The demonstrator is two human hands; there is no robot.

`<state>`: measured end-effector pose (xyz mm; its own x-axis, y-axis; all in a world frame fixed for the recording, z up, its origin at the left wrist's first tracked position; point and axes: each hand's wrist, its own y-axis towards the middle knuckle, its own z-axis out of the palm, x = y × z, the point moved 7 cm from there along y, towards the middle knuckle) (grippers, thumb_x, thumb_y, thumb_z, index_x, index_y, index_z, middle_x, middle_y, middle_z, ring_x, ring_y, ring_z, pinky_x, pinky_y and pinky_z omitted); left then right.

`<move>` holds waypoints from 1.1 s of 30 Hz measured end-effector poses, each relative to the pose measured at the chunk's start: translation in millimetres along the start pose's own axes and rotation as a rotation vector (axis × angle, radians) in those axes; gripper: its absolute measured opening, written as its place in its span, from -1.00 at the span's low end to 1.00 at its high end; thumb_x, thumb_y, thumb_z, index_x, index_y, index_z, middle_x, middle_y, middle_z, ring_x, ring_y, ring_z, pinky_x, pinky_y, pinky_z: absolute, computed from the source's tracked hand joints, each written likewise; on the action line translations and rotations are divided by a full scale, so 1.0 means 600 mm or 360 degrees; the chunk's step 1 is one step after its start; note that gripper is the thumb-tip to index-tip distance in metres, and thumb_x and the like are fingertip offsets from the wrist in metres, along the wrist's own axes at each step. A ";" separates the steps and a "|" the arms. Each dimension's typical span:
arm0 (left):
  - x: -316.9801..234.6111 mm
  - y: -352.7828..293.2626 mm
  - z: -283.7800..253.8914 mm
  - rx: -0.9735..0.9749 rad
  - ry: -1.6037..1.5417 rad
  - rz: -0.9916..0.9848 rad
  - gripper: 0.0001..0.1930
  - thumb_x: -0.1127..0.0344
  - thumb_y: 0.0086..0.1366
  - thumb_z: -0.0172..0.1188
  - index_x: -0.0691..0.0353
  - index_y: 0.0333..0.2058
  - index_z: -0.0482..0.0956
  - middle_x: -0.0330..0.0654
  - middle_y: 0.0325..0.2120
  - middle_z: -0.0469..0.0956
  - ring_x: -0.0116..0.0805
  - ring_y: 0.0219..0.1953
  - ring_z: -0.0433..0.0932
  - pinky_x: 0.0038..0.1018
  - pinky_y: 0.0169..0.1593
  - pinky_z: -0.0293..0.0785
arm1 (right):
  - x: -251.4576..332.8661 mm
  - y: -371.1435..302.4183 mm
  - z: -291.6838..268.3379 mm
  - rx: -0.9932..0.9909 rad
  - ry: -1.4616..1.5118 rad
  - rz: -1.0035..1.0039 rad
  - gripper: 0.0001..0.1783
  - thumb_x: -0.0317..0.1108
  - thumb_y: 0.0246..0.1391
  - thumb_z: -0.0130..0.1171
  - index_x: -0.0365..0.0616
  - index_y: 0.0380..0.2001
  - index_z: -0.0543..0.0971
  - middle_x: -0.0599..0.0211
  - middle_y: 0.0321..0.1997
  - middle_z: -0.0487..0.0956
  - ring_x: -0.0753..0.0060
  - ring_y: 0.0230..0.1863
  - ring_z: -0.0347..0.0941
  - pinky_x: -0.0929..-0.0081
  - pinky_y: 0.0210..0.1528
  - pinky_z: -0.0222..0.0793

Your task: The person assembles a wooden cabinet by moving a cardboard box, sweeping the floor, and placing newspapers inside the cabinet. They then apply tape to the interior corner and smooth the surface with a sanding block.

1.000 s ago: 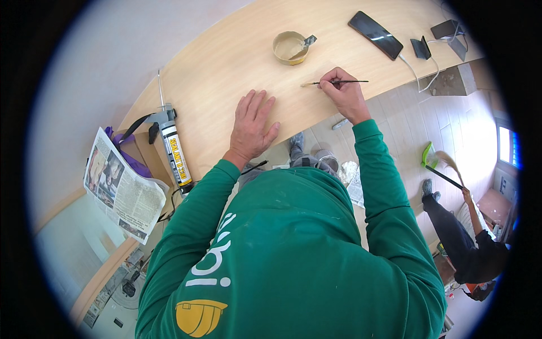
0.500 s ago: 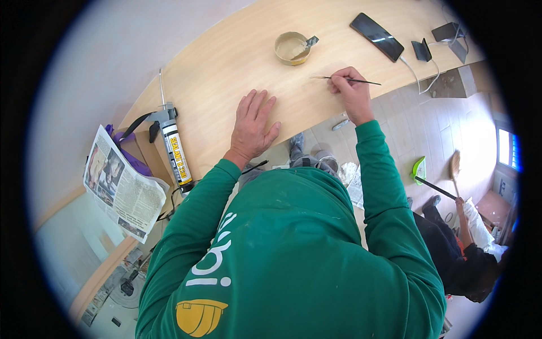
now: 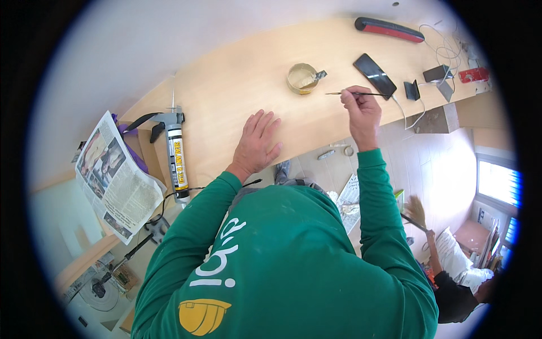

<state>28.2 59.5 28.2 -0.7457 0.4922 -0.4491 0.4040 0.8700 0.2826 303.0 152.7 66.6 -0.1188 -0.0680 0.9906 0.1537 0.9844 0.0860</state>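
Observation:
My left hand point(image 3: 257, 146) lies flat on the light wood tabletop point(image 3: 226, 73), fingers spread and holding nothing. A thin dark paintbrush point(image 3: 335, 93) is pinched in the fingers of my right hand point(image 3: 363, 116). The brush is roughly level, its tip pointing left, just in front of a small round tub point(image 3: 293, 86). Inside the tub is a beige paste, and a small dark spreader point(image 3: 320, 74) leans on its rim. Behind my right hand lies a black smartphone point(image 3: 374, 74) with a white cable plugged in.
A caulking gun with a sealant cartridge point(image 3: 177, 158) lies at the left, beside a box with newspaper point(image 3: 121, 181). At the far right are a black-and-red tool point(image 3: 389, 29), a small black stand point(image 3: 412, 89) and cables. Another person point(image 3: 451, 294) holds a broom point(image 3: 416, 212) on the floor.
The view has tilted, showing more of the far right of the table. My right hand has brought the brush nearer the tub. My left hand still rests flat. The other person's broom has moved.

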 end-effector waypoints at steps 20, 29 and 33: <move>0.012 -0.013 -0.013 -0.0107 -0.0057 -0.0041 -0.41 0.12 0.31 0.22 0.27 0.26 0.45 0.08 0.30 0.36 0.22 0.40 0.23 0.03 0.46 0.18 | 0.080 0.146 0.149 0.0385 -0.0641 -0.0219 -0.73 -0.23 0.25 0.31 -0.26 -0.20 0.71 0.31 -0.48 0.64 0.52 -0.46 0.49 0.50 -0.32 0.43; 0.014 -0.002 -0.018 -0.0106 -0.0038 -0.0008 -0.42 0.11 0.28 0.26 0.25 0.22 0.49 0.06 0.26 0.41 0.16 0.39 0.26 0.03 0.47 0.16 | -0.013 0.067 0.116 0.0236 -0.0359 -0.0014 -0.74 -0.27 0.34 0.28 -0.30 -0.14 0.70 0.47 -0.39 0.61 0.67 -0.39 0.39 0.61 -0.32 0.38; 0.008 0.001 -0.016 -0.0067 -0.0048 -0.0024 -0.43 0.14 0.26 0.27 0.25 0.21 0.50 0.06 0.24 0.42 0.17 0.39 0.26 0.03 0.46 0.18 | -0.010 0.050 0.116 0.0311 -0.0384 -0.0136 -0.70 -0.29 0.28 0.34 -0.27 -0.04 0.68 0.43 -0.42 0.59 0.64 -0.41 0.39 0.56 -0.34 0.39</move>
<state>19.6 61.9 34.5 -0.7350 0.4801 -0.4788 0.3695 0.8757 0.3108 240.3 194.2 55.8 -0.3561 -0.1341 0.9248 -0.0554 0.9909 0.1224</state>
